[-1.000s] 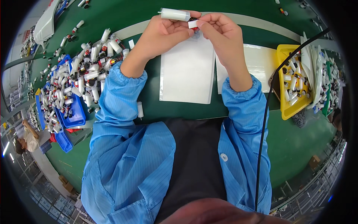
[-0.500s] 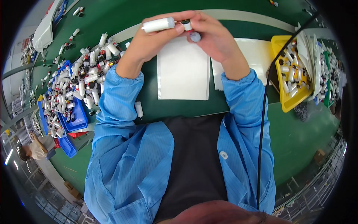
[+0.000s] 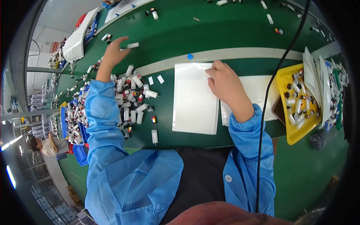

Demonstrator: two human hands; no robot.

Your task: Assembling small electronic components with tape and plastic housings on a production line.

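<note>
Small white tube (image 3: 133, 45) lies just past the spread fingers of the left hand (image 3: 112, 56), toward the far left of the green tabletop (image 3: 225, 30); the hand is open and not touching it. To grip well, I judge the fingers should close across the tube's middle. The right hand (image 3: 225, 84) rests flat, fingers together, pinning the top right corner of a white pouch (image 3: 195, 97). Two pouches show, one yellow bin (image 3: 290, 137), one blue cap (image 3: 190, 56). Loose tubes (image 3: 131, 101) by the left sleeve are too many to count.
</note>
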